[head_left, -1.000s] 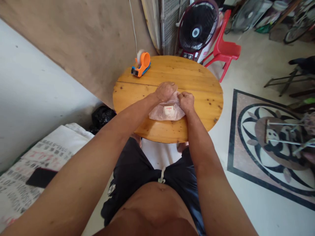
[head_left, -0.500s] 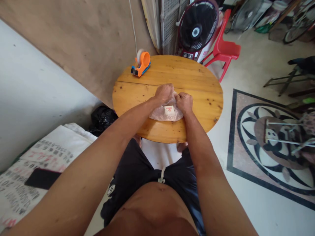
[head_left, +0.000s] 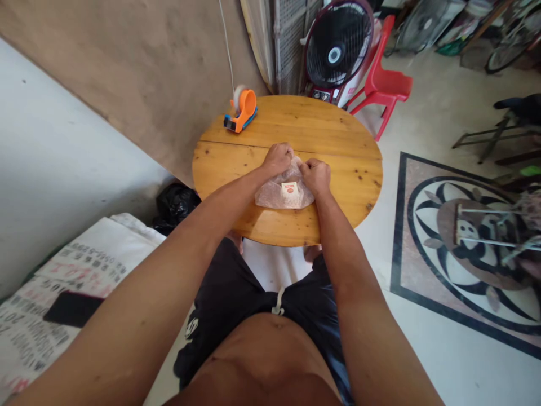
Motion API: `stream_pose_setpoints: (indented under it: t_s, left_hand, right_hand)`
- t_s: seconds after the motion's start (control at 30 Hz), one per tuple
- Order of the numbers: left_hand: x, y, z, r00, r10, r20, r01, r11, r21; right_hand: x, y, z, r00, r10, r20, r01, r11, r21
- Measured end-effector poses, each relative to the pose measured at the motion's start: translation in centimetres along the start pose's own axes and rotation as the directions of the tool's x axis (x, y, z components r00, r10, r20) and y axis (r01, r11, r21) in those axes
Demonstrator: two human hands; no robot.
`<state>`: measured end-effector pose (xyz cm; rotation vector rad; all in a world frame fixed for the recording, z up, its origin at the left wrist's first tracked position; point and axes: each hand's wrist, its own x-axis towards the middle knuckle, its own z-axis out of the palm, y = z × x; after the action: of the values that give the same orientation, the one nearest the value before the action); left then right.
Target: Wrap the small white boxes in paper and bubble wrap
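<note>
On the oval wooden table point(head_left: 338, 135) lies a clear, crinkled plastic bag point(head_left: 270, 196), close to the near edge. A small white packet with red print point(head_left: 289, 190) shows at the middle of the bag; whether it is inside or on top I cannot tell. My left hand point(head_left: 278, 158) is closed on the bag's far end, fingers curled. Just to the right, my right hand point(head_left: 316, 175) pinches the bag's edge with thumb and fingers. A narrow stretch of plastic runs between the two hands.
An orange tape dispenser point(head_left: 243, 110) stands at the table's far left. Behind the table are a black fan point(head_left: 338, 45) and a red chair point(head_left: 386, 84). A dark phone point(head_left: 72, 308) lies on white printed sacks point(head_left: 105, 248) at left, near a black plastic bag point(head_left: 177, 206).
My left hand has shifted slightly left and down, away from my right hand, so more of the plastic between them shows. The right hand has hardly moved.
</note>
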<state>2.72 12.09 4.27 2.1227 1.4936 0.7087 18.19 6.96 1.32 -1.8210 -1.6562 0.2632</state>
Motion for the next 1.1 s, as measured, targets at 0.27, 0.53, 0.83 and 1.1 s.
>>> stream_pose_setpoints:
  t_s: [0.27,0.53,0.83,1.1]
  left_hand:
    - [-0.5,0.1,0.5,0.998,-0.054,-0.038,0.046,0.980,-0.194]
    - [0.0,-0.8,-0.7,0.973,0.000,0.229,0.085,0.928,-0.362]
    - [2.2,1.3,-2.1,0.946,0.235,0.223,-0.210,0.969,-0.131]
    - [2.7,2.1,-2.0,0.923,0.219,0.316,-0.248,0.967,0.054]
  right_hand:
    - [-0.2,0.3,0.0,1.000,-0.009,-0.007,0.010,0.998,0.062]
    - [-0.2,0.8,0.4,0.999,-0.008,-0.038,0.015,0.985,0.174]
    - [-0.4,1.2,0.6,0.999,-0.014,-0.050,0.022,0.984,0.174]
    - [-0.3,1.4,0.8,0.998,-0.017,-0.068,0.031,0.976,0.217]
